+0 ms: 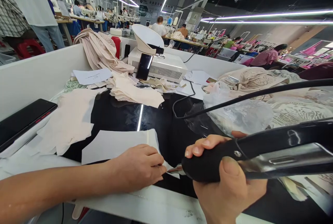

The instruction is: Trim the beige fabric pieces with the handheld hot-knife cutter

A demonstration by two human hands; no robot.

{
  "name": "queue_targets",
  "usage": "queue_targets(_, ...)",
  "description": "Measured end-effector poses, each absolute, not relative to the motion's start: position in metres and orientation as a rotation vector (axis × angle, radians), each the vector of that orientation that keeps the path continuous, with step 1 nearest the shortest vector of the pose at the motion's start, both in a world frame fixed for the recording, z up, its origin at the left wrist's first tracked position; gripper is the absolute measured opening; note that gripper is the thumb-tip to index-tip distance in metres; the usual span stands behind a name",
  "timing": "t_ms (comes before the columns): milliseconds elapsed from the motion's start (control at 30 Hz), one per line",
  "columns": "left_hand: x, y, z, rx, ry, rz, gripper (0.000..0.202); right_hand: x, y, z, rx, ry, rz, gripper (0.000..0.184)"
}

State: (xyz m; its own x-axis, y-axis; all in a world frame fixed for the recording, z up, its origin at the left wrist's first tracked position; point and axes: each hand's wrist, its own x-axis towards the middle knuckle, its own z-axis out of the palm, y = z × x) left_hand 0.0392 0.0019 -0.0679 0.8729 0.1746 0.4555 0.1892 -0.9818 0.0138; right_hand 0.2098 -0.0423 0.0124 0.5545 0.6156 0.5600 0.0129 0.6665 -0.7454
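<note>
A phone [27,116] lies left of the white cloth [111,144], which rests on a black tabletop [158,123]. Behind the cloth stretches a strip-lit workroom [156,7]. The left hand [142,166] pinches the cloth's right edge; right of that, the right hand [231,184] grips a black tool [205,163].

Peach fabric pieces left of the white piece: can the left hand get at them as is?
Probably yes, if it leaves the white piece. The left hand is busy at that piece's right end, but nothing tall seems to stand between it and the peach fabric pieces.
</note>
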Motion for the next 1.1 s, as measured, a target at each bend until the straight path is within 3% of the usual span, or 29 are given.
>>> queue_targets(633,0.036,0.008,-0.065,-2.995,-0.233,-0.746,0.017,0.220,-0.045,0.013,-0.845,-0.876,0.362,0.043)
queue_targets(767,0.028,0.015,-0.058,-3.068,-0.313,-0.841,0.010,0.221,-0.042,0.011,-0.829,-0.913,0.326,0.042)
queue_targets(1100,0.012,0.047,-0.053,-3.079,-0.491,-0.823,0.024,0.253,-0.032,0.010,-0.881,-0.948,0.244,0.036)
